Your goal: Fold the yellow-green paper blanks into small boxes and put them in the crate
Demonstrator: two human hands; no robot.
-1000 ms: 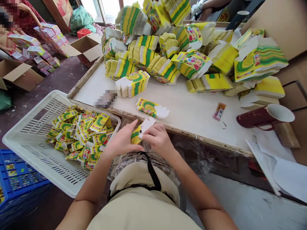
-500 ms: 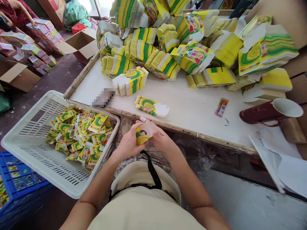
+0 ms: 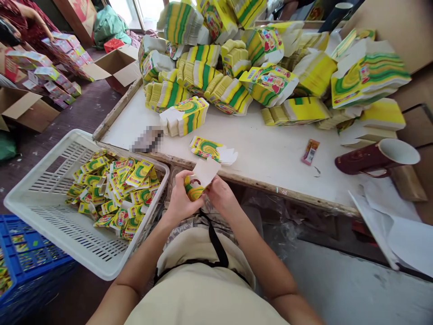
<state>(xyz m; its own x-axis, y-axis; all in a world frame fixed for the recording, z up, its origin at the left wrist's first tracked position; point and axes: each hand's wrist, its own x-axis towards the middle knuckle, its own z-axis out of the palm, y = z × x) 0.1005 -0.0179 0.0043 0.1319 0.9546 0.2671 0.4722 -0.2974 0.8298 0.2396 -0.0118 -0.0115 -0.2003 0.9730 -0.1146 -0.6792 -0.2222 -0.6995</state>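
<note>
Both hands hold one small yellow-and-green paper carton (image 3: 199, 181) just in front of the table's near edge. My left hand (image 3: 180, 201) grips its printed lower part. My right hand (image 3: 220, 196) pinches the other side, and the carton's white flap sticks up between them. A short stack of flat cartons (image 3: 212, 150) lies on the white table (image 3: 270, 153) just beyond my hands. To the left, a white slatted basket (image 3: 43, 198) holds several folded cartons (image 3: 115, 189).
Large piles of flat yellow-green cartons (image 3: 237, 72) cover the table's far half. A dark red mug (image 3: 377, 157) lies on its side at the right, a small wrapper (image 3: 310, 151) near it. A blue crate (image 3: 23, 257) sits lower left; open cardboard boxes (image 3: 118, 67) stand behind.
The carton has turned in my hands: its white flap now stands up and open between them. My hands stayed at the table's edge.
</note>
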